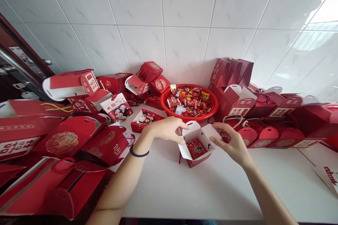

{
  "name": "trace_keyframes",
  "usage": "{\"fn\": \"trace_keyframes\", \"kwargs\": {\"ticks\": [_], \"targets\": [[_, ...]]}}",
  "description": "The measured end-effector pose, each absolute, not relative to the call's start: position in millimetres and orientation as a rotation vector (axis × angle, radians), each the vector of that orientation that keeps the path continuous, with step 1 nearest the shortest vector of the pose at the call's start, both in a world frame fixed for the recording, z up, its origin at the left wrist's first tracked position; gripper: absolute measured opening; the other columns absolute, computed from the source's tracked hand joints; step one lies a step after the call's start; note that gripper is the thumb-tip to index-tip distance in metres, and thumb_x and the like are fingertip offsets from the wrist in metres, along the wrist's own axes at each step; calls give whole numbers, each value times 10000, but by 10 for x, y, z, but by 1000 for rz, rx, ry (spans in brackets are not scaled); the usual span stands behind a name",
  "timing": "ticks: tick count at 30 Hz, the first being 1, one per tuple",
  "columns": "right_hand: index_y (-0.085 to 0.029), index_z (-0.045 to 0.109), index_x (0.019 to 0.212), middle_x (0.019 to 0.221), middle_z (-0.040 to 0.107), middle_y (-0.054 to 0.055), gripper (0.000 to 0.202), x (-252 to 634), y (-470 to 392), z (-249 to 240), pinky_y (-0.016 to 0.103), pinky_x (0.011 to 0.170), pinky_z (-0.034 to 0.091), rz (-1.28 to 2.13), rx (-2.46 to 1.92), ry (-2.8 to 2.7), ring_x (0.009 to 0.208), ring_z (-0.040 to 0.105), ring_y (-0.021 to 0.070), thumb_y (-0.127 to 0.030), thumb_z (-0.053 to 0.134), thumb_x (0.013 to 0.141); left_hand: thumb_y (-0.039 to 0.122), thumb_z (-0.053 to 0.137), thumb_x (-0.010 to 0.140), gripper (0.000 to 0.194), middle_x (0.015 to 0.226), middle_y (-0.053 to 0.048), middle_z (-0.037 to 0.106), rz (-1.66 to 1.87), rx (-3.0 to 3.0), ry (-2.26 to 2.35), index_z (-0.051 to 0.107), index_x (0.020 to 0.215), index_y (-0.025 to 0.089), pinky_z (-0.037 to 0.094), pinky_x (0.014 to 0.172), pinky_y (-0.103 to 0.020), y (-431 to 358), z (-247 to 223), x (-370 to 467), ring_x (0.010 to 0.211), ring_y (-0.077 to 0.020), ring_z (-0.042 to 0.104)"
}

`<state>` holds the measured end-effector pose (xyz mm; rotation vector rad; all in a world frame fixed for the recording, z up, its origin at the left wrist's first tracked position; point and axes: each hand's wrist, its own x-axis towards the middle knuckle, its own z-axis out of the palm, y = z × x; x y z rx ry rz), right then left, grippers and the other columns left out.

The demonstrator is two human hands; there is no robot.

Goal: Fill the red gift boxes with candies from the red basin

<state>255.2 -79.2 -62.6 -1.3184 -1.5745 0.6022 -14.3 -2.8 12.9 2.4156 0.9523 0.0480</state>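
An open red box (pixel 199 161) with white inner flaps stands on the white table in front of me. Inside it lies a red packet (pixel 195 148) with dark lettering. My left hand (pixel 169 129) has its fingers closed on the left flap. On the other side, my right hand (pixel 231 142) pinches the right flap between thumb and fingers. Just behind the box is a red basin (pixel 216 107) full of wrapped sweets (pixel 190 102).
Many red boxes (pixel 63 137) crowd the left side, some open. More boxes (pixel 239 103) and upright bags (pixel 228 72) stand at the right. A printed red box (pixel 145 119) lies near my left wrist. A tiled wall (pixel 185 3) rises behind.
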Motion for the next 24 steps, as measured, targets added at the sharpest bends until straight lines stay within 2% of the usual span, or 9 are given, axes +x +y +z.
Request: {"fn": "trace_keyframes", "kwargs": {"ticks": [4, 6, 9, 16, 21, 24], "targets": [[-216, 686, 1176, 1159, 725, 107, 576, 2523, -805, -665, 378, 844, 589, 844, -1319, -1640, 1005, 695, 277, -583, 782, 743, 469, 765, 759, 544, 1090, -72, 723, 139, 2257, 912, 715, 1223, 189, 482, 805, -273, -41, 67, -227, 984, -239, 681], [-217, 646, 1270, 1222, 706, 111, 660, 2520, -837, -689, 370, 856, 589, 954, -1285, -1643, 1028, 691, 280, -580, 791, 739, 471, 815, 718, 643, 1201, -88, 705, 176, 2179, 858, 687, 1288, 203, 498, 877, -290, -61, 30, -288, 1073, -254, 674], [-239, 586, 1359, 1323, 655, 113, 763, 2530, -866, -738, 365, 880, 587, 1076, -1225, -1641, 1081, 676, 284, -562, 824, 711, 391, 895, 629, 732, 1313, -93, 673, 225, 2112, 781, 679, 1310, 230, 495, 972, -319, -93, -64, -351, 1181, -274, 644], [-248, 441, 1481, 1474, 529, 144, 910, 2569, -855, -832, 427, 1049, 506, 988, -1164, -1571, 1280, 571, 312, -525, 842, 712, 319, 726, 831, 425, 1256, -112, 706, 524, 1992, 821, 717, 1234, 185, 532, 979, -348, -153, -363, -255, 1119, -235, 677], [-275, 403, 1479, 1445, 554, 141, 936, 2578, -864, -839, 448, 1072, 479, 1009, -1158, -1552, 1284, 572, 307, -519, 856, 698, 364, 732, 837, 384, 1181, -101, 720, 632, 2007, 846, 736, 1180, 191, 499, 1021, -368, -208, -444, -185, 1121, -249, 667], [-274, 440, 1401, 1338, 620, 130, 859, 2564, -876, -838, 421, 1002, 525, 990, -1145, -1539, 1189, 628, 287, -516, 862, 693, 394, 724, 845, 377, 1192, -106, 711, 661, 2003, 912, 739, 1158, 184, 486, 1032, -382, -238, -506, -160, 1139, -263, 653]]}}
